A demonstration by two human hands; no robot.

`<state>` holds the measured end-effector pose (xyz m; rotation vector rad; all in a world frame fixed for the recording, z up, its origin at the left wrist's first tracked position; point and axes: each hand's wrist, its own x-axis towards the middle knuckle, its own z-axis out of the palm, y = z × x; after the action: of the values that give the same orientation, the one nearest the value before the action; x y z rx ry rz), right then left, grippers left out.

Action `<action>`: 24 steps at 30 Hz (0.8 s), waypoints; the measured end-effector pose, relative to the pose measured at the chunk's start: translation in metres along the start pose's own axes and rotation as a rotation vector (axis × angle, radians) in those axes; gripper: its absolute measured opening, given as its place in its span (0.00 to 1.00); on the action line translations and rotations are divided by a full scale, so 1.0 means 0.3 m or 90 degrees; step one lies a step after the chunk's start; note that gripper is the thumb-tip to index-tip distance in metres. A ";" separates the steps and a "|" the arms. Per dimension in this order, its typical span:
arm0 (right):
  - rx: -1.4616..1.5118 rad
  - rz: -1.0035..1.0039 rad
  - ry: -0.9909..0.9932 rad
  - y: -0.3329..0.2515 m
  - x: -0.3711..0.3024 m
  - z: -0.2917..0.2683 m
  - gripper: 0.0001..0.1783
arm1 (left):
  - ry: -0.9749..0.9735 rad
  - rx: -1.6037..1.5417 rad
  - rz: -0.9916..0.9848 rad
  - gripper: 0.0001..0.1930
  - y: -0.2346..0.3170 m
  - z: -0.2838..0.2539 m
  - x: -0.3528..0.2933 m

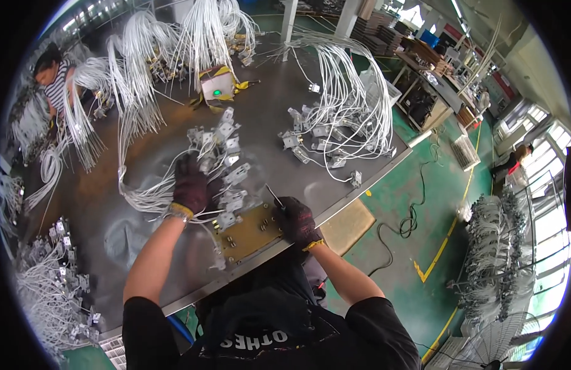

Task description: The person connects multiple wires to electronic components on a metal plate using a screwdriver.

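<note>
My left hand (191, 185), in a dark glove with a yellow cuff, rests over a bundle of white cables (146, 198), its thumb apart from its fingers. Just beyond and to the right of it lies a row of small metal brackets (227, 145) wired to those cables. My right hand (296, 221), gloved alike, is closed round a screwdriver (273, 195); only the thin shaft shows, pointing up and left, and the handle is hidden. Between the hands, at the table's near edge, lies a brownish-yellow plate (248, 234) with several small pegs on it.
On the dark metal table (260, 92) sit another heap of wired brackets (328, 139) and a taped box with a green light (217, 86). Cable bundles (205, 37) hang along the far side. A person (56, 86) works at far left. A black cord (409, 222) crosses the green floor.
</note>
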<state>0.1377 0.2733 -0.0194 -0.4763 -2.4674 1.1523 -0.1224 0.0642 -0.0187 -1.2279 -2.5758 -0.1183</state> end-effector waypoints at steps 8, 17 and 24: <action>-0.011 -0.018 0.019 0.017 -0.008 0.007 0.17 | 0.217 -0.040 0.057 0.39 0.123 0.029 0.031; -0.050 -0.038 0.005 0.010 -0.010 0.003 0.18 | 0.240 -0.060 0.088 0.37 0.134 0.036 0.025; -0.063 -0.060 0.013 0.019 -0.013 0.015 0.17 | 0.317 -0.240 0.087 0.26 0.113 0.003 0.032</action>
<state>0.1399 0.2719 -0.0274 -0.3934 -2.5090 0.9882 -0.1021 0.0931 -0.0183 -1.2890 -2.0850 -0.8032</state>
